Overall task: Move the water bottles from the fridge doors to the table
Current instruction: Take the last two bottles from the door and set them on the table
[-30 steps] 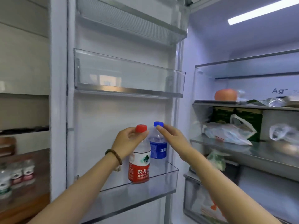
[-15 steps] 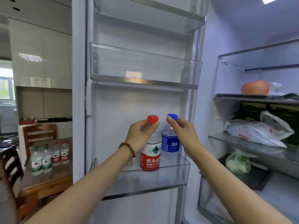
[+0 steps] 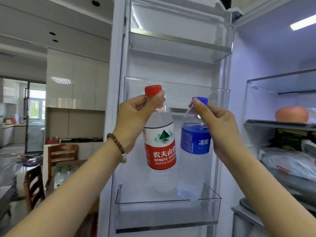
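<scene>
At centre frame the left hand (image 3: 135,120) pinches the neck of the red-capped bottle (image 3: 160,139) just under its cap, and the right hand (image 3: 217,124) grips the neck of the blue-capped bottle (image 3: 195,151) the same way, fingers closed round each. Both bottles hang upright in front of the open fridge door (image 3: 171,69), their bases just above the lower door bin (image 3: 167,214); whether the blue one is fully clear of the bin's rim is hard to tell through the clear plastic. To do this step well, raise both a little higher so the bases pass over the bin wall, keep them apart so they do not knock together, and shift to a fuller hold on the bodies, since a neck pinch on a full bottle can slip. Then turn towards the table (image 3: 15,170) at lower left, where other bottles (image 3: 59,175) stand.
</scene>
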{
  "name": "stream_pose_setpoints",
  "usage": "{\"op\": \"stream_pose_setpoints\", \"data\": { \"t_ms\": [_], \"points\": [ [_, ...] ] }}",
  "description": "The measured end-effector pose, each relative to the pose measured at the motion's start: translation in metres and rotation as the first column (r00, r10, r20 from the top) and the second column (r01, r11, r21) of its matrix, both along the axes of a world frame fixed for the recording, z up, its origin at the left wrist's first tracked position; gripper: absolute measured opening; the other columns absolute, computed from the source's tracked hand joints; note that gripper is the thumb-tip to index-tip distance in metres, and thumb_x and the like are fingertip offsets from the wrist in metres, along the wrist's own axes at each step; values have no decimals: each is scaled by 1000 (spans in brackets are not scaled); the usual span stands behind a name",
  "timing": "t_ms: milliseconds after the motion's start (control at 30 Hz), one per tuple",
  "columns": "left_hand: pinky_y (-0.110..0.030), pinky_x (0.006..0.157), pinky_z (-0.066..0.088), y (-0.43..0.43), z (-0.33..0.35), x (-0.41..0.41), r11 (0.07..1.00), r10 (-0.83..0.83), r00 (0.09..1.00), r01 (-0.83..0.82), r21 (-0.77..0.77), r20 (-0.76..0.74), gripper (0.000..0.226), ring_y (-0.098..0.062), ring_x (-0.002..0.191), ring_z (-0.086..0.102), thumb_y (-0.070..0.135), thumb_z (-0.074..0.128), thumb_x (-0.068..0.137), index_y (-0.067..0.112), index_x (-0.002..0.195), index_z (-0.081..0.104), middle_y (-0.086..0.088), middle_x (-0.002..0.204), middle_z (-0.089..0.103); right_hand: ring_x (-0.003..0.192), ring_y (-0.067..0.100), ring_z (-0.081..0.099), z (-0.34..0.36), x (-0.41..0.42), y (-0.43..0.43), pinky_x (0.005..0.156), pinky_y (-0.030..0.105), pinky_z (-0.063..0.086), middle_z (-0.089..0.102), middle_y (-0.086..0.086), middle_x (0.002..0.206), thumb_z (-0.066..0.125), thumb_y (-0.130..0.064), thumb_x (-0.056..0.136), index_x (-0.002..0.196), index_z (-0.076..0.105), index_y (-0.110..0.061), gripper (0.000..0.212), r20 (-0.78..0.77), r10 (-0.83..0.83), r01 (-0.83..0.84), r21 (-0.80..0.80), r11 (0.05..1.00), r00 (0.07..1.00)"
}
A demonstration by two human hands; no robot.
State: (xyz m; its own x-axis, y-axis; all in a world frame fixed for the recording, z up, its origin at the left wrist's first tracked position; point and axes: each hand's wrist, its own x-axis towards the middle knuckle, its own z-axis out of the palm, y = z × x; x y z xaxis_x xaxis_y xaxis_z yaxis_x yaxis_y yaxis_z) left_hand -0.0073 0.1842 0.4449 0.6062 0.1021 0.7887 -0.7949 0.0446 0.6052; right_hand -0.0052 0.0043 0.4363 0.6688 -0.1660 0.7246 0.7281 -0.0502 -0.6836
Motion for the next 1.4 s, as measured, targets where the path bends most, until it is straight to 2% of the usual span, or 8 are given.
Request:
{"op": "stream_pose_setpoints", "data": {
  "t_ms": [300,367,533,733,867,1133,1267,1400],
  "points": [
    [-12,54,49,105,10,-33,997,72,997,-72,27,-31,39,-3,72,68,53,66,57,20,77,70,8,79,74,64,6,69,5,-17,105,48,19,49,74,-8,81,71,-46,65,99,70,-18,44,-53,276,-274,39,961,960],
    [-14,56,51,134,7,-36,995,94,994,-93,34,-52,39,-6,72,68,55,67,56,20,73,72,6,79,74,67,5,70,3,-15,139,49,18,50,75,-8,85,71,-42,72,102,70,-18,39,-56,319,-317,35,948,946],
    [-20,57,53,216,-9,-30,990,138,985,-134,49,-99,38,-12,70,70,55,70,54,22,73,74,2,80,74,69,8,71,-8,0,232,53,18,51,76,-6,83,70,-44,75,95,73,-20,31,-75,369,-371,-7,929,926],
    [-18,58,52,329,-25,-1,985,173,970,-167,48,-172,31,-12,74,70,47,69,65,19,79,73,2,84,75,72,13,72,-30,38,343,57,25,52,75,-5,86,71,-52,70,99,71,-24,40,-133,363,-357,66,932,922],
    [-14,51,50,392,-40,29,985,169,957,-160,59,-237,30,-7,69,69,45,67,68,19,82,72,4,81,74,70,10,71,-47,71,404,54,20,53,75,-5,80,75,-47,67,89,74,-24,32,-192,383,-365,126,923,903],
    [-25,56,55,475,-97,132,991,127,909,-132,14,-396,38,-17,67,69,51,69,66,16,81,71,-3,80,74,59,8,70,-91,170,483,45,15,48,75,-6,70,78,-36,68,79,72,-23,18,-322,398,-366,159,917,859],
    [-16,53,51,495,-122,198,968,248,882,-238,73,-400,42,-12,70,70,55,66,65,17,82,72,2,80,74,67,9,71,-113,241,506,51,17,52,75,-6,77,79,-41,64,82,72,-25,25,-359,368,-346,126,930,858],
    [-7,52,46,509,-137,268,929,370,860,-337,153,-352,42,-1,71,67,60,61,64,23,81,71,13,78,73,65,5,70,-128,318,520,47,13,48,75,-5,81,79,-41,64,88,72,-22,31,-377,341,-329,97,939,861]
  ]
}}
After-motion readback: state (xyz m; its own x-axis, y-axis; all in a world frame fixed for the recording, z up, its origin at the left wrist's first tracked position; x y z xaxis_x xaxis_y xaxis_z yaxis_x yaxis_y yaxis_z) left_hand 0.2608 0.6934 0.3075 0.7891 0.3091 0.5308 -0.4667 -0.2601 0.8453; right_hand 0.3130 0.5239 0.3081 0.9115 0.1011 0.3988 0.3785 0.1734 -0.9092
